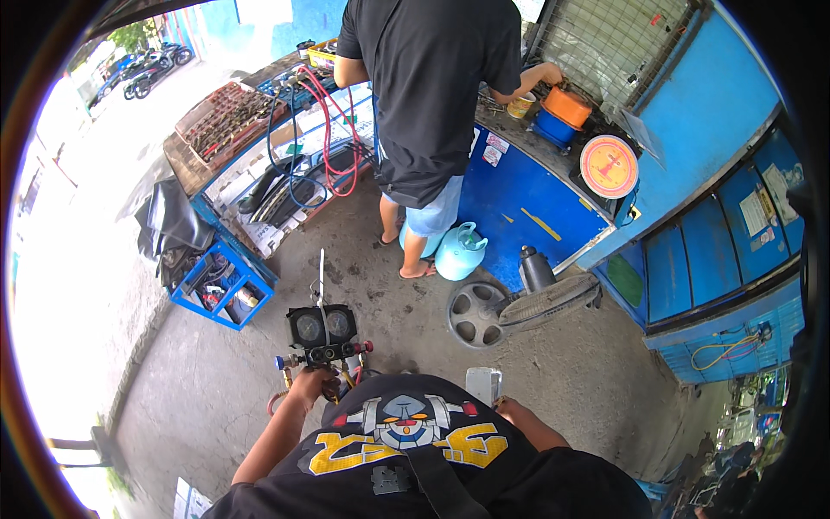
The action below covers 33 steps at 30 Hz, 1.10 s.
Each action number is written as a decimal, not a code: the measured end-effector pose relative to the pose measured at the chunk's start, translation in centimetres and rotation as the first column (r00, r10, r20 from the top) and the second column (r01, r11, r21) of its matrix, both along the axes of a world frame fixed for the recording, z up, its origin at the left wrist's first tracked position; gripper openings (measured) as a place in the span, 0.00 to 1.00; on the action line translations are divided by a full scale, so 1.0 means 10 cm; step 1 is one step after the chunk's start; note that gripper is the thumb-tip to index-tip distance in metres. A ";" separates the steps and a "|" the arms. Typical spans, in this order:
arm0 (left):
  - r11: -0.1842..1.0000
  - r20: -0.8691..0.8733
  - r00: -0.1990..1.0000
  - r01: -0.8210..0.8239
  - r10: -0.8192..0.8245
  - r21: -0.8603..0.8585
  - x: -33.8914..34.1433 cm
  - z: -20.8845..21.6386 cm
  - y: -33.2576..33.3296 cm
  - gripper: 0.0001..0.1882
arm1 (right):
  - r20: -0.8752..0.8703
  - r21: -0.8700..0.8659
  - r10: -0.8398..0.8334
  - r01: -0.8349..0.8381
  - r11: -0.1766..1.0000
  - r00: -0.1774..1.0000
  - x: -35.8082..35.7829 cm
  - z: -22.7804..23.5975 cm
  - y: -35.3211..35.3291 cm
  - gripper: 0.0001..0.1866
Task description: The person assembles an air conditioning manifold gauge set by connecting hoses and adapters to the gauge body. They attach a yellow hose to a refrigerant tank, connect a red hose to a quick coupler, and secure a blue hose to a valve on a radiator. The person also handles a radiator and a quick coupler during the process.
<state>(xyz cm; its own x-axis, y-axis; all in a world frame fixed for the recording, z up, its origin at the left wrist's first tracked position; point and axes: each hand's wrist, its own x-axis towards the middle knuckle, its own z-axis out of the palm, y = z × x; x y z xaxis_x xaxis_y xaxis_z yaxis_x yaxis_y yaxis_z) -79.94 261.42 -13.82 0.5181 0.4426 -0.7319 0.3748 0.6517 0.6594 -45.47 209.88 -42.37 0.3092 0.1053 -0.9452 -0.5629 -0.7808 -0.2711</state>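
Head view: left fisheye at wearer's head height, faces steeply down and forward. Wearer's shirt (406,424) nearest, lower centre; floor (402,320) mid-frame; co-worker (424,104) farther off, upper centre. Straight edges bend toward rim.

Left hand (318,383) grips a twin-gauge manifold (322,330) at its near side. Right hand (512,408), partly hidden by the black shirt (553,484), is beside a pale rectangular case (484,386); grip not determinable. Far centre: a co-worker (424,104) stands by a blue-fronted table (527,216), a pale-blue cylinder (458,257) just right.
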 end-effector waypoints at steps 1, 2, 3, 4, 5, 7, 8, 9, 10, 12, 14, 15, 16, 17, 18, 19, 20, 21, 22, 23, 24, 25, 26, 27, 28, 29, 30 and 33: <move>1.000 0.010 1.000 -0.001 0.001 -0.008 -0.01 0.00 0.00 0.06 | 0.002 0.036 0.041 -0.041 0.999 0.999 0.00 0.04 0.02 0.29; 1.000 0.006 1.000 -0.002 0.002 -0.001 -0.01 0.00 0.00 0.05 | 0.035 0.002 0.103 -0.103 0.995 0.994 -0.01 0.08 0.05 0.29; 1.000 0.001 1.000 -0.004 0.004 0.006 -0.02 -0.01 0.00 0.05 | 0.060 -0.047 0.179 -0.177 0.983 0.982 -0.02 0.11 0.06 0.26; 1.000 0.005 1.000 0.002 -0.002 0.020 -0.02 -0.01 0.00 0.05 | 0.064 -0.056 0.214 -0.211 0.976 0.975 -0.03 0.14 0.08 0.23; 1.000 -0.003 1.000 -0.007 0.007 0.016 -0.03 -0.01 0.00 0.06 | 0.062 -0.078 0.262 -0.257 0.963 0.963 -0.03 0.16 0.09 0.18; 0.999 -0.001 1.000 -0.007 0.007 0.034 -0.03 -0.02 0.00 0.06 | 0.048 -0.074 0.285 -0.281 0.957 0.957 -0.03 0.17 0.10 0.13; 1.000 -0.005 1.000 -0.009 0.009 0.027 -0.04 -0.03 0.00 0.07 | 0.038 -0.047 0.261 -0.259 0.965 0.965 -0.03 0.17 0.09 0.13; 0.999 -0.008 1.000 -0.009 0.010 0.031 -0.04 -0.03 0.00 0.07 | 0.045 -0.069 0.249 -0.246 0.967 0.967 -0.02 0.16 0.08 0.14; 0.999 -0.012 1.000 -0.007 0.008 0.045 -0.05 -0.04 0.00 0.08 | 0.031 -0.015 0.229 -0.229 0.973 0.973 -0.02 0.15 0.07 0.14; 1.000 -0.012 1.000 -0.008 0.008 0.025 -0.06 -0.07 0.01 0.08 | 0.031 -0.008 0.210 -0.210 0.978 0.977 0.00 0.12 0.06 0.14; 1.000 -0.007 1.000 -0.014 0.014 0.015 -0.06 -0.09 0.02 0.08 | 0.013 -0.010 0.180 -0.180 0.984 0.984 0.00 0.10 0.06 0.15; 1.000 0.000 1.000 -0.021 0.021 0.008 -0.07 -0.10 0.02 0.08 | 0.017 -0.018 0.189 -0.189 0.982 0.982 0.00 0.09 0.06 0.16; 1.000 0.009 1.000 -0.020 0.020 0.010 -0.07 -0.10 0.02 0.07 | 0.020 -0.026 0.198 -0.197 0.980 0.980 0.00 0.08 0.07 0.16; 1.000 0.014 1.000 -0.024 0.024 0.000 -0.07 -0.11 0.02 0.07 | 0.039 -0.038 0.233 -0.231 0.972 0.972 0.00 0.08 0.07 0.16; 1.000 0.022 1.000 -0.020 0.020 -0.002 -0.07 -0.11 0.02 0.08 | 0.058 -0.051 0.268 -0.265 0.963 0.962 0.00 0.08 0.08 0.17; 1.000 0.030 0.999 -0.017 0.017 -0.004 -0.07 -0.11 0.02 0.08 | 0.041 -0.055 0.254 -0.252 0.966 0.966 0.00 0.08 0.09 0.17; 1.000 0.027 0.999 -0.024 0.024 -0.005 -0.06 -0.10 0.02 0.08 | 0.024 -0.059 0.240 -0.238 0.969 0.971 0.00 0.08 0.10 0.17; 1.000 0.023 0.999 -0.030 0.030 -0.006 -0.05 -0.09 0.01 0.08 | 0.023 -0.086 0.235 -0.233 0.969 0.972 0.00 0.09 0.10 0.16; 1.000 0.024 0.999 -0.031 0.031 0.000 -0.04 -0.08 0.01 0.08 | 0.008 -0.056 0.238 -0.237 0.970 0.971 0.00 0.10 0.11 0.16; 0.999 0.025 0.999 -0.038 0.038 -0.011 -0.03 -0.07 0.00 0.07 | 0.009 -0.049 0.251 -0.250 0.967 0.968 0.00 0.10 0.11 0.16; 0.999 0.029 0.999 -0.040 0.040 -0.016 -0.02 -0.06 0.00 0.07 | 0.031 -0.093 0.280 -0.276 0.957 0.960 0.00 0.11 0.10 0.15; 0.999 0.046 0.998 -0.035 0.036 -0.015 -0.01 -0.04 0.00 0.06 | 0.014 -0.032 0.260 -0.260 0.965 0.965 0.00 0.11 0.10 0.14; 0.999 0.035 0.999 -0.036 0.037 -0.023 0.00 -0.03 0.00 0.06 | 0.017 -0.023 0.257 -0.256 0.966 0.966 0.00 0.11 0.09 0.14; 0.999 0.036 0.999 -0.032 0.033 -0.026 0.01 -0.02 -0.01 0.06 | 0.031 -0.054 0.258 -0.256 0.965 0.966 0.01 0.11 0.08 0.13; 0.999 0.036 0.999 -0.027 0.028 -0.030 0.02 -0.01 -0.01 0.06 | 0.029 -0.016 0.267 -0.267 0.964 0.963 0.01 0.10 0.06 0.13; 0.999 0.027 0.999 -0.025 0.025 -0.020 0.03 0.00 -0.01 0.06 | 0.038 -0.018 0.281 -0.281 0.960 0.959 0.02 0.08 0.05 0.13; 1.000 0.017 1.000 -0.023 0.023 -0.010 0.04 0.01 -0.02 0.07 | 0.040 -0.012 0.272 -0.271 0.962 0.962 0.02 0.06 0.03 0.13; 1.000 -0.001 1.000 -0.012 0.012 0.007 0.06 0.03 -0.02 0.07 | 0.039 0.014 0.210 -0.211 0.977 0.977 0.03 -0.03 -0.03 0.13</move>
